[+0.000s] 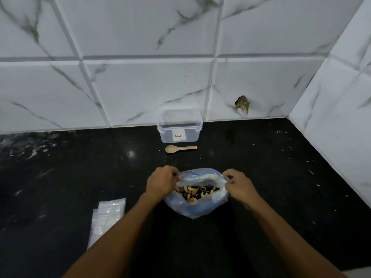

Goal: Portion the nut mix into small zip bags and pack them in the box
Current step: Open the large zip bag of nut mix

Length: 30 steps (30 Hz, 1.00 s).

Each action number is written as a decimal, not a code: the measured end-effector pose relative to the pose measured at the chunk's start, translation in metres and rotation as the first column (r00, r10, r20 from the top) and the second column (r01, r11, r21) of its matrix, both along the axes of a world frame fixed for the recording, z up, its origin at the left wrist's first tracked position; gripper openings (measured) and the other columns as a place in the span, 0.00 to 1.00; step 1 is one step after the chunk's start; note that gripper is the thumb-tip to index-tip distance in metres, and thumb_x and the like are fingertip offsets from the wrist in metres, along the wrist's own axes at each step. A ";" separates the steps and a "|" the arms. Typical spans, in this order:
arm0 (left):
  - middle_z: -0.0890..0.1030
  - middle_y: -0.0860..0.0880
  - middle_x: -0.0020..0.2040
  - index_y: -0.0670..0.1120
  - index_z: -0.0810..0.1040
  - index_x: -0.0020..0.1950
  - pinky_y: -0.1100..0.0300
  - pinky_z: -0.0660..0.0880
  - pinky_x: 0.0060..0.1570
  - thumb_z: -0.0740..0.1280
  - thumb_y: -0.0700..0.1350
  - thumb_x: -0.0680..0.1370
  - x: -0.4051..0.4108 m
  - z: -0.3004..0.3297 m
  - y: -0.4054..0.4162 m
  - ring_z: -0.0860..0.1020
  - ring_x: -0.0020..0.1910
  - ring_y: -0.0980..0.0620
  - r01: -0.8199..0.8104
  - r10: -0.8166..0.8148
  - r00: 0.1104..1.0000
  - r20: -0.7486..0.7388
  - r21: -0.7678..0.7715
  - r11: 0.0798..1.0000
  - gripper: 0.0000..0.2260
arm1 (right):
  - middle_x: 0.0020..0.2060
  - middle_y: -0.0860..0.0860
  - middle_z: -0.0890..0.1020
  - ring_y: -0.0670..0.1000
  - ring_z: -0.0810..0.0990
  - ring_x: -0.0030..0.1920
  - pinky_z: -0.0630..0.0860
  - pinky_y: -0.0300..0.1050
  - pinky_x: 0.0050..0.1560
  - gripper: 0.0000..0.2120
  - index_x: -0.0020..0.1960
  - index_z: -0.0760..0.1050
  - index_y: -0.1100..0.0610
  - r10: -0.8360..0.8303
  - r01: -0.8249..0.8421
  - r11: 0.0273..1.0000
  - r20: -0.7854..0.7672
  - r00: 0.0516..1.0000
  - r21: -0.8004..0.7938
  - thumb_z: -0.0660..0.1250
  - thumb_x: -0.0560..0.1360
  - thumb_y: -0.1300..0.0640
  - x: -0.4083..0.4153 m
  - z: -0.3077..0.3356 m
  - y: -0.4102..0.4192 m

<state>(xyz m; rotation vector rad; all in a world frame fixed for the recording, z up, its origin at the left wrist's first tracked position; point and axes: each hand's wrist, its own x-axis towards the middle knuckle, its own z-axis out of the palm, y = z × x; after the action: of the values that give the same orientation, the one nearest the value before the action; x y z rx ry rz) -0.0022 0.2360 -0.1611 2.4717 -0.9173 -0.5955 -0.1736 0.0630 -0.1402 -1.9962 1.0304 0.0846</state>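
The small zip bags [107, 219], nearest on the left, lie in an overlapping pile; their count cannot be told. One nut-mix bag [197, 204] sits mid-counter, its mouth pinched apart by the left hand [162, 182] and right hand [239, 185]; pulled unevenly, the soft bag could slump and spill nuts. One clear box [179, 125] stands open by the far wall, with one wooden spoon [180, 148] just before it.
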 end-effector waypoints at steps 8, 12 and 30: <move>0.82 0.48 0.37 0.48 0.79 0.39 0.53 0.82 0.41 0.67 0.46 0.78 -0.019 -0.001 0.015 0.81 0.37 0.51 -0.395 0.374 0.914 -0.159 -0.131 0.909 0.08 | 0.53 0.53 0.78 0.52 0.78 0.53 0.75 0.43 0.49 0.16 0.62 0.72 0.55 -0.191 0.201 0.976 0.108 0.976 -0.087 0.66 0.76 0.54 0.005 -0.001 0.006; 0.82 0.48 0.36 0.47 0.80 0.40 0.53 0.81 0.40 0.67 0.50 0.77 -0.039 0.005 0.023 0.82 0.37 0.52 -0.402 0.385 0.907 -0.172 -0.081 0.912 0.09 | 0.64 0.58 0.71 0.54 0.78 0.52 0.79 0.48 0.45 0.38 0.74 0.56 0.54 -0.265 0.274 0.952 -0.076 0.961 0.139 0.68 0.72 0.41 0.001 -0.009 0.033; 0.82 0.50 0.42 0.51 0.77 0.45 0.51 0.82 0.47 0.67 0.49 0.79 -0.020 0.005 0.026 0.81 0.41 0.53 -0.268 0.270 0.951 -0.154 0.030 0.963 0.04 | 0.51 0.51 0.81 0.49 0.81 0.52 0.80 0.51 0.54 0.10 0.57 0.77 0.52 -0.201 0.141 0.950 0.201 0.959 0.278 0.67 0.76 0.54 -0.028 -0.014 0.007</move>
<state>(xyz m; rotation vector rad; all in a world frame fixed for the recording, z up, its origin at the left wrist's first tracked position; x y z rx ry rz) -0.0223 0.2616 -0.1561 2.4587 -0.5062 -0.6871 -0.2012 0.0696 -0.1537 -1.6281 0.9859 -0.0967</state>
